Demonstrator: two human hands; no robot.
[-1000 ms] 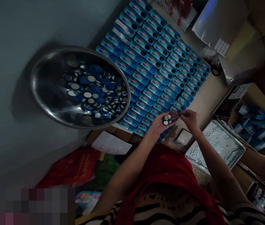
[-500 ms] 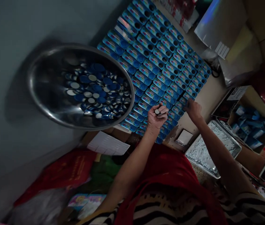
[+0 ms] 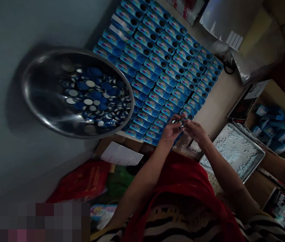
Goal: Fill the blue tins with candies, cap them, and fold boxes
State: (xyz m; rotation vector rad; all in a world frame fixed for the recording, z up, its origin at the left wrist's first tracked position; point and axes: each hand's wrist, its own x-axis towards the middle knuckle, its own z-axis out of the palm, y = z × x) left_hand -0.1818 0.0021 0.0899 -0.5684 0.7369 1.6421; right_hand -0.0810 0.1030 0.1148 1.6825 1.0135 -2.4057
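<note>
My left hand (image 3: 170,129) is cupped and closed round a few small round caps at the near edge of a big grid of blue tins (image 3: 157,64). My right hand (image 3: 194,130) meets it from the right, its fingertips pinching at the caps in the left palm. Both hands hover just over the nearest row of tins. A wide steel bowl (image 3: 38,101) to the left holds a heap of blue and silver round caps (image 3: 94,97).
A metal tray of small white pellets (image 3: 233,151) lies to the right of my hands. Behind it stands an open cardboard box of blue packs (image 3: 273,127). White paper (image 3: 120,155) and a red bag (image 3: 81,181) lie below the bowl. Foil sheets (image 3: 233,23) sit at the back.
My right hand has come back from the edge of the tin grid to my left hand. The left hand has stayed put, still holding caps.
</note>
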